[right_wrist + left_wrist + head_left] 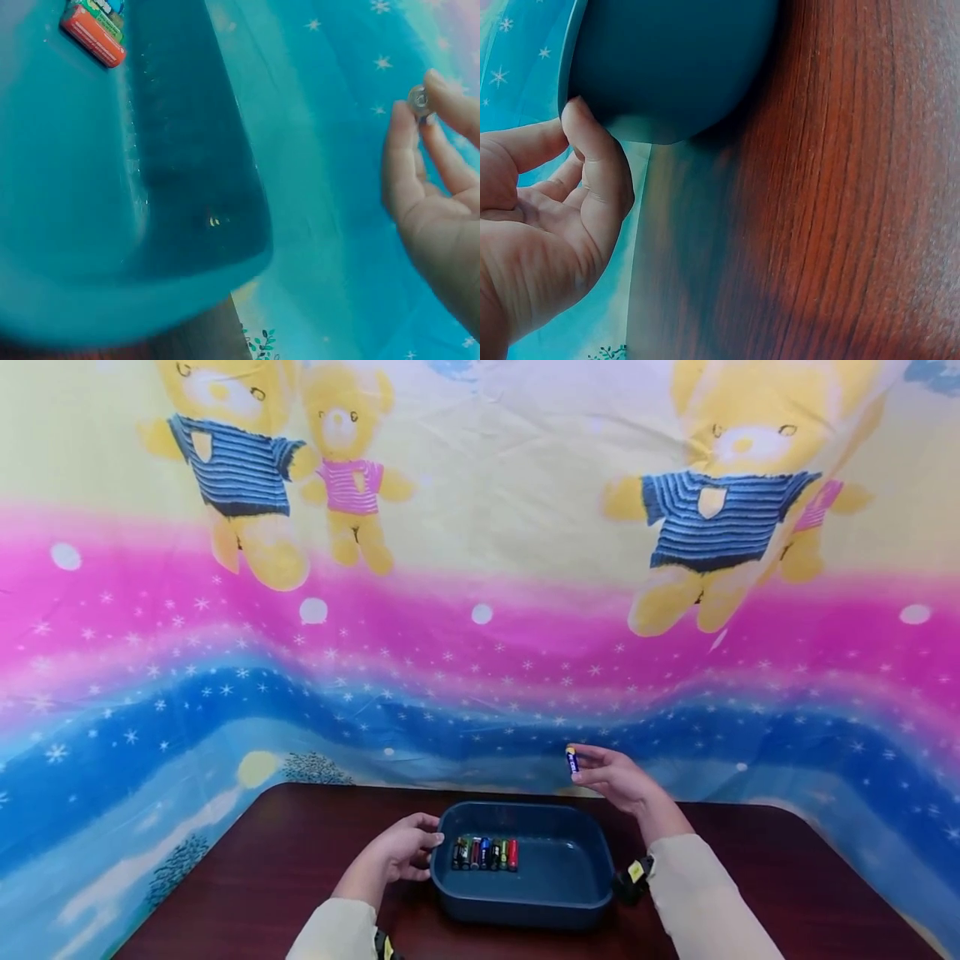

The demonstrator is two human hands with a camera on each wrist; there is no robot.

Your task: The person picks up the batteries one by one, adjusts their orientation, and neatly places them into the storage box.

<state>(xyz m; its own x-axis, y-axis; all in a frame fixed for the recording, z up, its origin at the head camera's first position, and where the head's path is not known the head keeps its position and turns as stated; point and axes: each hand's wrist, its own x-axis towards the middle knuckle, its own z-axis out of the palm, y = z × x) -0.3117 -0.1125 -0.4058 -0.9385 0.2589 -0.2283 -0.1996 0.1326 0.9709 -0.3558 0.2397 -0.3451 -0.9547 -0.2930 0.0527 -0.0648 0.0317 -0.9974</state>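
A dark blue rectangular basin [558, 868] stands on the table. My left hand [403, 850] pinches its left rim between thumb and finger, seen closely in the left wrist view at the basin's wall [667, 67]. Up beyond the basin's back right corner, my right hand [621, 783] holds a small blue battery [572, 762] upright between fingertips and thumb. In the right wrist view the battery's metal end [419, 98] faces the camera. Several batteries [485, 853] lie side by side in a row in the left half of the basin, a red one [513, 855] at its right end.
The dark wood-grained table [247, 877] has rounded back corners. A cloth backdrop [480, 652] printed with teddy bears and snowflakes hangs right behind and around it. A black wrist device [633, 881] on the right arm sits close to the basin's right side.
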